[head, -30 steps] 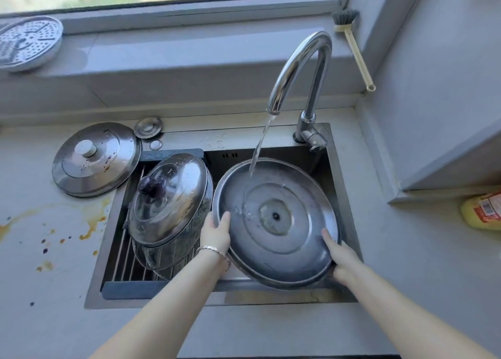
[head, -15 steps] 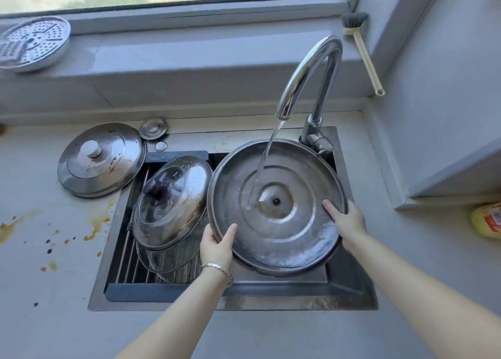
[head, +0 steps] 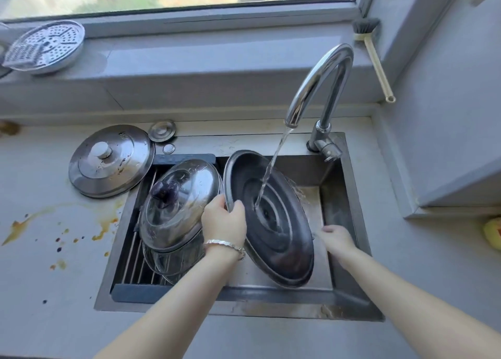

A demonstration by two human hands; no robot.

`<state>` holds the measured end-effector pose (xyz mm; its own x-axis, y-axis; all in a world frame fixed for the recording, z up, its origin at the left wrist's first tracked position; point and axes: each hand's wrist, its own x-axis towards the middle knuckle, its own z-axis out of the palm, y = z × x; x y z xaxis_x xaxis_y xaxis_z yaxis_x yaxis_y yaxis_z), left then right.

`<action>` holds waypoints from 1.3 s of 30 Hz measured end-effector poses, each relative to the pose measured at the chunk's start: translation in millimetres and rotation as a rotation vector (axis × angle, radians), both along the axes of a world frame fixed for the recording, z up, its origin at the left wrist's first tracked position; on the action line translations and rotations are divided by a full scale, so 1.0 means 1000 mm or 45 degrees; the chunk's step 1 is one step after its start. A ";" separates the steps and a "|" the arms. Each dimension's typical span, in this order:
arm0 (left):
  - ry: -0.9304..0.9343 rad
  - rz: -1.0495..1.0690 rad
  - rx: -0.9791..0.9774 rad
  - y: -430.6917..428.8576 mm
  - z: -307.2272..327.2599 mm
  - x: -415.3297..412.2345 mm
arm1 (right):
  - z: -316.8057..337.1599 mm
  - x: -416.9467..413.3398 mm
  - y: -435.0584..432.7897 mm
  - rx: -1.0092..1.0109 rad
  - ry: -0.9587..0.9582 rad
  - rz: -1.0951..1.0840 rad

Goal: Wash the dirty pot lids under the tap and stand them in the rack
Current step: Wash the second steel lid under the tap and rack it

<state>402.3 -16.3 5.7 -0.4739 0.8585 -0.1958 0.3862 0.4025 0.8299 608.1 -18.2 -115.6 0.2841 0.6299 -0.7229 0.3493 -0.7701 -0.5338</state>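
Steel rim, left fingers: you are clamping your left hand (head: 223, 223) on the near-left rim of the big lid (head: 273, 223), with the thumb lying on the hollow face and the fingers (head: 217, 202) curling round the outer side.
Right fingers: your right hand (head: 336, 241) is hanging just beside the lid's lower right edge. It is loosely bent and blurred, so I cannot tell whether it is touching the steel or gripping anything.
Where the lid is: you are holding it over the right half of the sink (head: 349, 196), tipped steeply on edge, with its underside facing you.
Water: the tap (head: 320, 87) is running, and the stream (head: 273, 163) is landing on the inner rings just above the centre.
Done so far: a domed lid with a dark knob (head: 179, 204) is leaning in the rack (head: 135, 253) on a glass lid (head: 173, 261) beneath it. I am judging both to be washed.
In hand: you are rinsing the third lid, and it is not yet standing in the rack.
Left to do: a stained lid (head: 111, 161) is waiting on the counter (head: 40, 182) just beside the sink's far-left corner, with brown streaks showing on its top.
Look of the big lid: it is showing dull grey steel, wide and shallow, with stepped rings round a small centre boss and a wet sheen. I am picking out no grime on this face, and the outer face is hidden.
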 end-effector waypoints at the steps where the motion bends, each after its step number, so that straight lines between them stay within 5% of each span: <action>1: 0.060 -0.056 0.022 0.002 0.008 0.001 | 0.007 -0.002 0.012 0.117 -0.040 -0.018; 6: 0.216 -0.143 0.088 0.010 0.036 0.007 | 0.061 -0.011 0.075 0.562 0.179 -0.225; 11: 0.158 -0.111 0.047 0.017 0.037 0.004 | 0.074 -0.029 0.103 0.529 0.317 -0.409; 16: 0.151 -0.139 0.022 0.017 0.041 0.006 | 0.091 -0.043 0.104 0.376 0.452 -0.221; 21: 0.183 -0.149 -0.055 0.022 0.040 0.004 | 0.139 -0.047 0.076 0.337 0.154 0.353; 25: 0.188 -0.165 -0.147 0.029 0.042 0.006 | 0.174 -0.057 0.028 0.291 0.322 0.917; 28: 0.148 -0.180 -0.267 0.037 0.044 0.009 | 0.176 -0.063 0.000 0.443 -0.011 1.250; 31: -0.079 -0.232 -0.314 0.041 0.045 0.014 | 0.167 -0.063 -0.007 0.823 -0.397 1.195; 34: -0.317 -0.258 -0.335 0.032 0.049 0.015 | 0.160 -0.053 0.000 0.894 -0.458 1.022; 39: -0.112 -0.356 -0.449 0.007 0.034 -0.002 | 0.157 -0.042 0.009 0.773 -0.384 0.836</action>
<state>400.2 -9.0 39.6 -0.2021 0.8248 -0.5281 0.4544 0.5567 0.6954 566.2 -8.9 41.7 -0.1394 0.9752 -0.1721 0.8035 0.0098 -0.5953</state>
